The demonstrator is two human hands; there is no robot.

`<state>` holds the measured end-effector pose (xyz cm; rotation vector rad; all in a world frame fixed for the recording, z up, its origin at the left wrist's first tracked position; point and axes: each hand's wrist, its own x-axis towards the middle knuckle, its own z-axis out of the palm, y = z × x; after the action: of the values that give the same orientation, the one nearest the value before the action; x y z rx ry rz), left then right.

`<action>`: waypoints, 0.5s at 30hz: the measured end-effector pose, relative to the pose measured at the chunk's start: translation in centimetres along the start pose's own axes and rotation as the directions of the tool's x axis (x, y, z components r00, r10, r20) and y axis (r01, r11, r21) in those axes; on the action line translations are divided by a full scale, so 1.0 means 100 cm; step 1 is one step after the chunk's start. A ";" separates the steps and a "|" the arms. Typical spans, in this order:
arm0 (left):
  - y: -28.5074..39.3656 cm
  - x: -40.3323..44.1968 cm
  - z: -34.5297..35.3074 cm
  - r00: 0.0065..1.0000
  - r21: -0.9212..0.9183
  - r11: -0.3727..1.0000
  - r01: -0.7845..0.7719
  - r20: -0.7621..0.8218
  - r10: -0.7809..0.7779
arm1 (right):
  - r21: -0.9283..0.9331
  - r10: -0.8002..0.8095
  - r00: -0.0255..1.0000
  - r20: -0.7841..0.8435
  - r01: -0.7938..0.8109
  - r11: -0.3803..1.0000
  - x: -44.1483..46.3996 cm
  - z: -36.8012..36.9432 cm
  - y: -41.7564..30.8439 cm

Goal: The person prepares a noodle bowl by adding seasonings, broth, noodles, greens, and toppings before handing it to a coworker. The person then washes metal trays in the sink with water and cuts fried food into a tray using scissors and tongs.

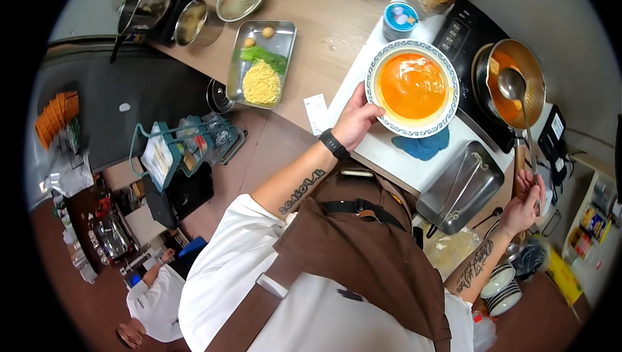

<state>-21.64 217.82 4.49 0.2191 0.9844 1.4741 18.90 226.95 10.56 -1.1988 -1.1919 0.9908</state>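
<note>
My left hand grips the rim of a white bowl with a blue patterned edge, thumb on the rim. Orange soup fills much of it. My right hand is closed around the long handle of a ladle. The ladle's head rests in a frying pan that has orange liquid in it. This pan's wooden handle runs down to my right hand; whether my fingers also hold it, I cannot tell. A blue cloth lies just below the bowl.
Noodles, greens and two round yellowish pieces lie in a metal tray. The pan sits on a black cooktop. A steel tray holding tongs is near my waist. A blue-lidded tub stands behind the bowl. Another person is at lower left.
</note>
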 end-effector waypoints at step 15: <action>-0.021 -0.028 -0.075 0.996 -0.016 0.998 0.054 -0.069 -0.055 | -0.714 0.420 0.907 -0.027 -0.312 0.627 -0.091 0.035 0.005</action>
<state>-24.51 211.74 -0.39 0.1302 1.0281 1.4464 14.22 218.53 8.71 -2.0893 -1.5498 0.9433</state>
